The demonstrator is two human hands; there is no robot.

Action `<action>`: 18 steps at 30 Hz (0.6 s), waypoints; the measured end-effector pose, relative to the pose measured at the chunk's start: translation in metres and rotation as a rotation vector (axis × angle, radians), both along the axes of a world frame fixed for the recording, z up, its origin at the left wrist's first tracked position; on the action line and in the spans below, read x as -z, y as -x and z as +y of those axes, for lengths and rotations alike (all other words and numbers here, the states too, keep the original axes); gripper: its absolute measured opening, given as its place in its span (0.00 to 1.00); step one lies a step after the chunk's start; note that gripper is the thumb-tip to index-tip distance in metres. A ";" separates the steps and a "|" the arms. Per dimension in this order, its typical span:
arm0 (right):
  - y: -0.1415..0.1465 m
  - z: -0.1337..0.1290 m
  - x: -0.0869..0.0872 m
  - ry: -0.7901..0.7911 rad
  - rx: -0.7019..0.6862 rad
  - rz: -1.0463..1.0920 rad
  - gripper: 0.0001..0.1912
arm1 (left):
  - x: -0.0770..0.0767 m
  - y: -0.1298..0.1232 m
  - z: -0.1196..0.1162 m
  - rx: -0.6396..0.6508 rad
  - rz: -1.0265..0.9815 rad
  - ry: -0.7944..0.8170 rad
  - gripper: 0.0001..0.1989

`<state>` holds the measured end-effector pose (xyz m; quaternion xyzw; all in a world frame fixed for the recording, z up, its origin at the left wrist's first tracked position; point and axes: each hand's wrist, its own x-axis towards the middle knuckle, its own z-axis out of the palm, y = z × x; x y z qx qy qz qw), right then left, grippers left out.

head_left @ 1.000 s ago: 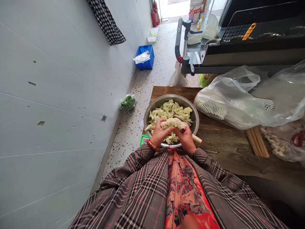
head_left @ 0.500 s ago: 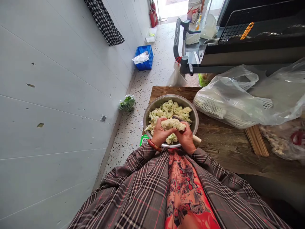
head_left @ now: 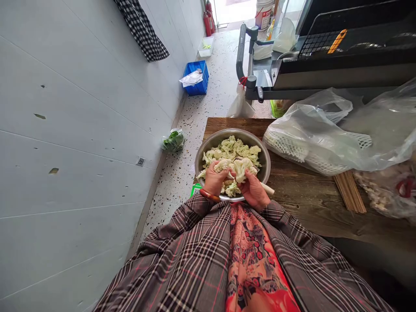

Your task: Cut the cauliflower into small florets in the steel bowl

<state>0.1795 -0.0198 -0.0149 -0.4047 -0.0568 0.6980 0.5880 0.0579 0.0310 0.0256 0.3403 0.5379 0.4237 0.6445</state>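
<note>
A steel bowl (head_left: 267, 163) full of pale cauliflower florets (head_left: 231, 147) stands at the end of a wooden table. Over the bowl, my left hand (head_left: 215, 179) has its fingers closed on one cauliflower piece (head_left: 222, 165). My right hand (head_left: 255, 190) grips a second cauliflower piece (head_left: 241, 168), whose cut stem side shows. The two pieces are side by side, close together. A light handle (head_left: 267, 188) sticks out over the bowl's right rim beside my right hand; the rest of that tool is mostly hidden.
Clear plastic bags (head_left: 315, 134) with netted contents lie on the table (head_left: 292, 195) to the right, near brown sticks (head_left: 349, 191). Beyond stands a cart with a dark handle (head_left: 241, 50). A blue crate (head_left: 196, 86) and bagged greens (head_left: 173, 141) are on the floor by the wall.
The cauliflower held between both hands is now in two pieces, one in each hand. My hands have moved slightly apart, and the right-hand piece has turned its stem side up.
</note>
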 end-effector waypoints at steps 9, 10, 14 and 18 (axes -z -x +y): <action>-0.009 -0.002 0.003 0.012 -0.071 0.034 0.21 | 0.025 0.043 0.018 0.022 0.403 -0.157 0.31; -0.007 -0.003 0.003 -0.001 -0.050 -0.035 0.22 | 0.026 0.044 0.018 0.039 0.487 -0.231 0.30; 0.000 -0.004 0.003 -0.091 -0.010 -0.386 0.26 | 0.014 0.031 0.008 0.225 0.553 -0.368 0.21; 0.001 -0.008 0.002 -0.161 -0.038 -0.683 0.26 | 0.003 0.015 -0.005 0.322 0.432 -0.311 0.25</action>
